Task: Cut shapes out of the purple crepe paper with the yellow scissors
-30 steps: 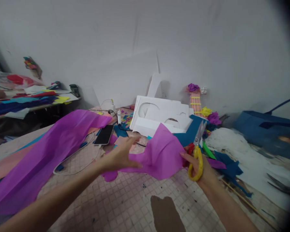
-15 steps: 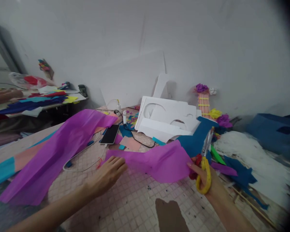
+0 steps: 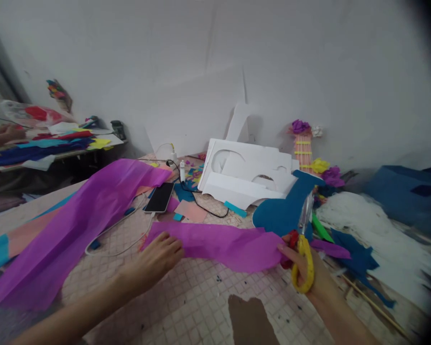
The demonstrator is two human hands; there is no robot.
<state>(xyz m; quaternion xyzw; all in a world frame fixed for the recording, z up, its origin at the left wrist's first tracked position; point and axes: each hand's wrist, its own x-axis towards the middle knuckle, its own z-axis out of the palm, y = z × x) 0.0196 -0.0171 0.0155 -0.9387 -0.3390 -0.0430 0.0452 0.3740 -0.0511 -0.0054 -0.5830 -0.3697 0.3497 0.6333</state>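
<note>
A purple paper strip [image 3: 222, 244] stretches across the table between my two hands. At its left end is my left hand [image 3: 164, 255], fingers together and bent over the paper; the fingertips are partly hidden. My right hand [image 3: 306, 270] has its fingers around scissors [image 3: 303, 239] with one yellow and one red handle, blades pointing up and away. Thumb and fingers of that same hand also pinch the strip's right end. Behind the right hand lies a blue guitar-like cutout [image 3: 282, 211]. A longer purple sheet [image 3: 93, 206] lies on the left.
A phone [image 3: 160, 198] on a white charging cable [image 3: 111, 255] lies behind my left hand. White cut-out boards [image 3: 247, 167] lean at the back. On the right are white scraps [image 3: 359, 225], a thin stick [image 3: 377, 304] and a blue bag [image 3: 405, 196]. Another person's hand [image 3: 3, 135] shows far left.
The purple strip's raised middle has dropped and lies flatter, uncovering more of the blue cutout. Both hands keep nearly the same places, and the view has shifted slightly.
</note>
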